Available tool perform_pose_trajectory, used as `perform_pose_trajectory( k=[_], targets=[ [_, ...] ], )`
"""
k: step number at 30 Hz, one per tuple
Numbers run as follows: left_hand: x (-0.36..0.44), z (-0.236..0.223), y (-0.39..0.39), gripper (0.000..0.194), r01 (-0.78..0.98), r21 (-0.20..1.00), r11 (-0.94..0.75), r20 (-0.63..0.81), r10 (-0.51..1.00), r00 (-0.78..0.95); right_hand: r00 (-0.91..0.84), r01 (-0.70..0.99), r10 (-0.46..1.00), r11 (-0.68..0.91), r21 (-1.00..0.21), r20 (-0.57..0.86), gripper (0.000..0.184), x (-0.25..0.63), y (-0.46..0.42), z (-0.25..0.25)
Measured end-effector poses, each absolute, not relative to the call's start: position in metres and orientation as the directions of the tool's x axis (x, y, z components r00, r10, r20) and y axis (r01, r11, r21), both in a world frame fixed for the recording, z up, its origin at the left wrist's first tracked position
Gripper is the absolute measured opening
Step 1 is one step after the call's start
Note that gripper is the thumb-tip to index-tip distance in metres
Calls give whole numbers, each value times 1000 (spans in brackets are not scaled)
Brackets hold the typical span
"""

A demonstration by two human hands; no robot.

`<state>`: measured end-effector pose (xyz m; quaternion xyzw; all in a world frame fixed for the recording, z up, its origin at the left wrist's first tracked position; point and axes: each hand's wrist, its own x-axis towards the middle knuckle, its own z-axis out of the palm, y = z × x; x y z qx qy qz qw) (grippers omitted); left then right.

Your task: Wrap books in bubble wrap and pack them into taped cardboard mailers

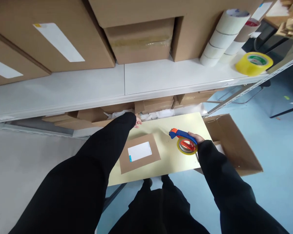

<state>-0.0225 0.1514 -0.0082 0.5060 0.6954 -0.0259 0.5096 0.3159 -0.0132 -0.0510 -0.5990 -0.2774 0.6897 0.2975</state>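
Labelled cardboard package (140, 153) flat on left part of cream worktop (172, 162). Left hand (138, 121) just beyond it, at far edge, partly behind sleeve; can't tell its grip. Then blue-orange tape dispenser (186, 135) above worktop, right hand (196, 137) gripping its end. Far right: open carton (236, 143) beside worktop.

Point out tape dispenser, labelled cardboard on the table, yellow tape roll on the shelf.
Tape dispenser (185, 134): head view, blue body.
Labelled cardboard (139, 151): head view, white label on its face.
Yellow tape roll (249, 67): head view, wound yellow tape.
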Motion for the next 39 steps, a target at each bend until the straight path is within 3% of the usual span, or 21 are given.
perform_pose_trajectory(
  k=[3,7,11,15,17,20,24,28,31,34,37,39],
  targets=[
    [-17,-24,165,22,727,439,529,-811,581,67,-40,-113,759,-650,-751,-650,36,330,-2,-52],
    [0,-29,173,39,671,450,590,-868,464,174,-93,8,846,-527,-850,-526,38,346,21,-19],
    [13,-14,162,47,564,530,633,-844,456,282,-235,180,870,-399,-899,-433,41,345,39,31],
    [15,9,126,60,373,468,801,-847,287,447,-420,272,851,-214,-938,-316,40,334,40,72],
    [15,20,102,64,249,465,850,-754,233,613,-516,352,815,-78,-933,-263,36,325,37,93],
    [12,32,70,56,63,543,837,-595,331,733,-636,452,734,103,-886,-239,29,309,31,126],
    [5,37,44,34,-66,658,750,-505,504,701,-688,499,682,197,-844,-247,30,295,21,155],
    [-6,41,34,33,-303,721,623,-346,704,620,-633,548,731,193,-814,-253,29,294,5,156],
    [-15,46,35,41,-384,780,494,-247,807,536,-561,548,781,102,-830,-274,32,298,-7,140],
    [-22,48,38,42,-331,864,379,-188,854,486,-475,496,821,-49,-867,-318,39,301,-16,118],
    [-25,42,39,20,-161,966,202,-117,898,424,-382,403,850,-199,-893,-362,42,305,-25,98],
    [-26,37,37,15,-21,996,91,-76,920,384,-335,328,860,-277,-903,-386,43,307,-30,89]
  ],
)
